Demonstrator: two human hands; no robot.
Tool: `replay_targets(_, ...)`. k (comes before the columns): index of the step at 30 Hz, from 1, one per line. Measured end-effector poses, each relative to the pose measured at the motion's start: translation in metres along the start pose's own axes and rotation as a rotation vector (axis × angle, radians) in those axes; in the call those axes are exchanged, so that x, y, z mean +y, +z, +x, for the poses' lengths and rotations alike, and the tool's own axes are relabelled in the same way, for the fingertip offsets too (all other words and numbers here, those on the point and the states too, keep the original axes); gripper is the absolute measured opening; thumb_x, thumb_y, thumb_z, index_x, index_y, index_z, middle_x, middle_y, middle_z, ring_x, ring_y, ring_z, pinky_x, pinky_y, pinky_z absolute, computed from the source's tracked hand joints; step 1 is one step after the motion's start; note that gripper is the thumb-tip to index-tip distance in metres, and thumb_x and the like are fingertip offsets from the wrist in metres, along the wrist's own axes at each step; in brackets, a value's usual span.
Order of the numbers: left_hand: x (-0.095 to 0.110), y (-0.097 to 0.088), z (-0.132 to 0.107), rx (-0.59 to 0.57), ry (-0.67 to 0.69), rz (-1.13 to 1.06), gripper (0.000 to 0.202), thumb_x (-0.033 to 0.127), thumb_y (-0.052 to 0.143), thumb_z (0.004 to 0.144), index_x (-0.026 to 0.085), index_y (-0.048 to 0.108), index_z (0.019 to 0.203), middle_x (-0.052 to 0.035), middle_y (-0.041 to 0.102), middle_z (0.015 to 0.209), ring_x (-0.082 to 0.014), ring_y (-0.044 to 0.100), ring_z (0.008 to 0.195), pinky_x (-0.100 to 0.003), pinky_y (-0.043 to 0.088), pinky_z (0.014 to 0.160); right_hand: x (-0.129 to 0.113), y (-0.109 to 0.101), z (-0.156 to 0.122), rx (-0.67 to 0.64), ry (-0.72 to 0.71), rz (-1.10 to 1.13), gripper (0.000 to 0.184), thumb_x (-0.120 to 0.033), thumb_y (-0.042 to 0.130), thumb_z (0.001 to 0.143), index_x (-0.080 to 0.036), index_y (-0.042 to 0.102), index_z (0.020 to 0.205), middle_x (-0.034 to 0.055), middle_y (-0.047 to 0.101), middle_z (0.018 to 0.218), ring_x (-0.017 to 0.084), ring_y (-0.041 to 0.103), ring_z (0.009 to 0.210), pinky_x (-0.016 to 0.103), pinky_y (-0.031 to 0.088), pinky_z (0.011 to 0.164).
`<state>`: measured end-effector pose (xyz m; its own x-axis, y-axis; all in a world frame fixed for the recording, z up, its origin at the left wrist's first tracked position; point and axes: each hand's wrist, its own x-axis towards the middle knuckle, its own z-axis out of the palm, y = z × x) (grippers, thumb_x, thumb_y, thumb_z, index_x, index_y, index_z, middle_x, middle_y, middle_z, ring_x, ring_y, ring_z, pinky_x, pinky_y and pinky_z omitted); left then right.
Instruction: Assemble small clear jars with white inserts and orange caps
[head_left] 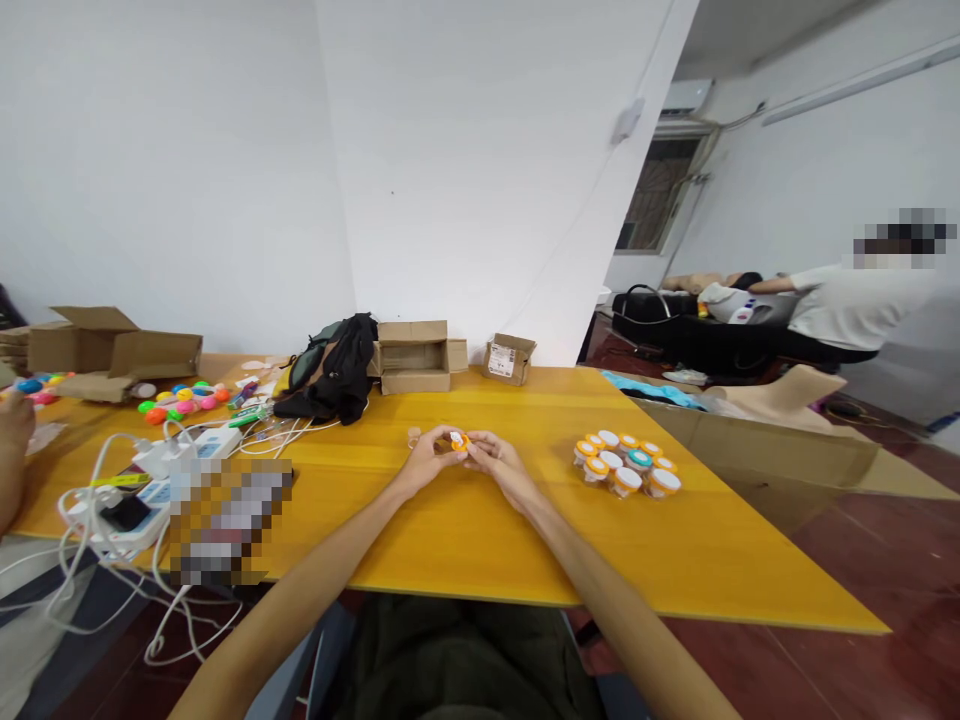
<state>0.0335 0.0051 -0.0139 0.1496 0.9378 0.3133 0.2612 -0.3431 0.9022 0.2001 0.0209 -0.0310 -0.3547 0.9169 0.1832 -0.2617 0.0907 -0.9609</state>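
Note:
Over the middle of the table, my left hand [429, 464] and my right hand [504, 468] meet around a small orange and white piece [460, 441]. Fingers of both hands are closed on it; its exact kind is too small to make out. Just left of my left hand sits a small pale, clear-looking item [414, 434]. To the right of my hands stands a cluster of several small clear jars [624, 482] with white tops, mostly orange-rimmed, and one teal lid [639, 458] among them.
The yellow wooden table [525, 560] carries a power strip [154, 495] with tangled white cables, a blurred-out flat device [232, 520], colourful balls [184, 402], a dark bag [337, 365] and open cardboard boxes [415, 368]. Another person [855, 300] sits at the far right. A hand [13, 440] shows at the left edge.

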Motion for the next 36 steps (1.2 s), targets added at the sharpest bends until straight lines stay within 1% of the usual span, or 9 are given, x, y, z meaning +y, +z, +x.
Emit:
replay_targets(4,0.003,0.001,-0.001,-0.010,-0.032,-0.042,0.034,0.038,0.076,0.071,0.021,0.068,0.100,-0.0034,0.070,0.100,-0.0197,0.061,0.094,-0.029,0.044,0.082,-0.002,0.001,-0.001,0.015,0.048,0.105,0.044,-0.049,0.085,0.058,-0.022,0.065,0.086,0.0028,0.072,0.088,0.016,0.068,0.080,0.035,0.058,0.081)
replay_targets(8,0.005,0.001,-0.001,-0.010,-0.049,-0.136,0.035,0.036,0.079,0.066,0.020,0.069,0.096,-0.0031,0.070,0.099,-0.0196,0.060,0.095,-0.028,0.043,0.081,-0.004,0.001,-0.001,0.003,0.084,0.150,0.041,-0.048,0.086,0.058,-0.021,0.066,0.082,0.0011,0.070,0.086,0.014,0.067,0.077,0.031,0.058,0.076)
replay_targets(12,0.008,0.000,-0.003,-0.022,-0.062,-0.210,0.038,0.037,0.082,0.063,0.019,0.070,0.095,-0.0024,0.069,0.096,-0.0181,0.059,0.091,-0.027,0.042,0.078,-0.007,0.002,-0.002,-0.031,0.135,0.217,0.041,-0.049,0.086,0.058,-0.020,0.066,0.077,-0.0007,0.069,0.080,0.012,0.066,0.073,0.025,0.057,0.071)
replay_targets(17,0.010,0.000,-0.003,-0.034,-0.058,-0.237,0.041,0.037,0.084,0.061,0.019,0.071,0.096,-0.0023,0.069,0.095,-0.0178,0.058,0.088,-0.027,0.041,0.078,-0.010,0.004,-0.004,-0.071,0.181,0.289,0.042,-0.051,0.087,0.057,-0.019,0.067,0.075,-0.0007,0.070,0.073,0.011,0.066,0.067,0.020,0.056,0.065)
replay_targets(22,0.011,0.000,-0.002,-0.034,-0.047,-0.222,0.040,0.033,0.084,0.060,0.020,0.072,0.095,-0.0022,0.070,0.096,-0.0197,0.058,0.093,-0.028,0.040,0.080,-0.011,0.004,-0.003,-0.103,0.216,0.303,0.038,-0.050,0.084,0.063,-0.019,0.068,0.076,0.0006,0.070,0.068,0.011,0.065,0.060,0.020,0.056,0.059)
replay_targets(26,0.010,0.000,-0.002,-0.045,-0.039,-0.209,0.039,0.031,0.083,0.060,0.020,0.071,0.094,-0.0026,0.070,0.098,-0.0206,0.059,0.096,-0.028,0.040,0.082,-0.009,0.003,-0.002,-0.107,0.230,0.282,0.034,-0.050,0.080,0.070,-0.018,0.068,0.077,0.0021,0.070,0.066,0.011,0.064,0.058,0.021,0.055,0.058)
replay_targets(29,0.009,0.001,-0.002,-0.062,-0.043,-0.216,0.039,0.028,0.083,0.059,0.019,0.071,0.094,-0.0026,0.070,0.098,-0.0204,0.059,0.097,-0.028,0.041,0.084,-0.007,0.003,-0.002,-0.097,0.237,0.247,0.037,-0.053,0.078,0.072,-0.017,0.067,0.076,0.0024,0.069,0.064,0.011,0.063,0.056,0.021,0.054,0.056)
replay_targets(33,0.007,0.001,-0.003,-0.090,-0.050,-0.246,0.037,0.025,0.082,0.060,0.018,0.070,0.094,-0.0038,0.070,0.098,-0.0203,0.060,0.097,-0.029,0.042,0.085,-0.005,0.005,0.000,-0.074,0.224,0.144,0.048,-0.063,0.075,0.068,-0.017,0.066,0.072,0.0026,0.067,0.060,0.011,0.061,0.052,0.022,0.052,0.052)
replay_targets(36,0.007,0.001,-0.002,-0.070,-0.060,-0.233,0.036,0.026,0.082,0.061,0.018,0.069,0.094,-0.0041,0.071,0.097,-0.0204,0.061,0.097,-0.030,0.043,0.086,-0.005,0.004,0.002,-0.058,0.175,-0.012,0.056,-0.073,0.066,0.068,-0.017,0.064,0.068,0.0036,0.066,0.059,0.013,0.060,0.050,0.023,0.050,0.048)
